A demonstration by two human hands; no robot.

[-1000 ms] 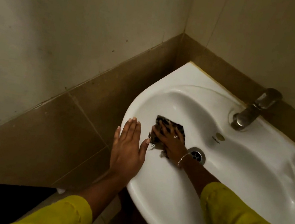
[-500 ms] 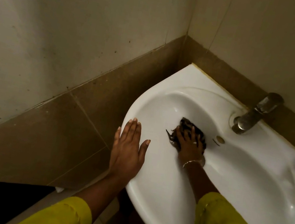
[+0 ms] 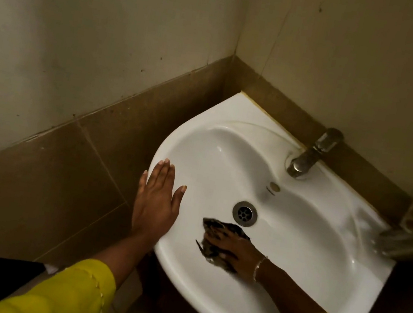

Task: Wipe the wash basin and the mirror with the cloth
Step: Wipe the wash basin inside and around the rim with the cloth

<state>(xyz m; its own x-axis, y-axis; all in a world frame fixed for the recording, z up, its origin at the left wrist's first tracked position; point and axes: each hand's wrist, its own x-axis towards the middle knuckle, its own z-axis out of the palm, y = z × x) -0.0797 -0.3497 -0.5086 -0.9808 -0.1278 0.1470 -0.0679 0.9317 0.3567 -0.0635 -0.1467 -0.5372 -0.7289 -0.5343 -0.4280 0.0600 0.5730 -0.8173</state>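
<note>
The right hand (image 3: 228,253) pressed flat on the cloth (image 3: 216,236) just below the drain (image 3: 244,213), left hand (image 3: 155,201) splayed open on the basin (image 3: 297,226) rim; wet porcelain might let it slip

Right hand (image 3: 232,250) presses dark cloth (image 3: 216,236) inside white basin (image 3: 308,244), near drain (image 3: 244,213); left hand (image 3: 157,200) flat on rim.

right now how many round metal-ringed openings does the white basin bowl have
2: the round steel drain at the bottom of the white ceramic wash basin, and the small overflow hole on the back wall under the chrome tap. None seem hidden.
</note>
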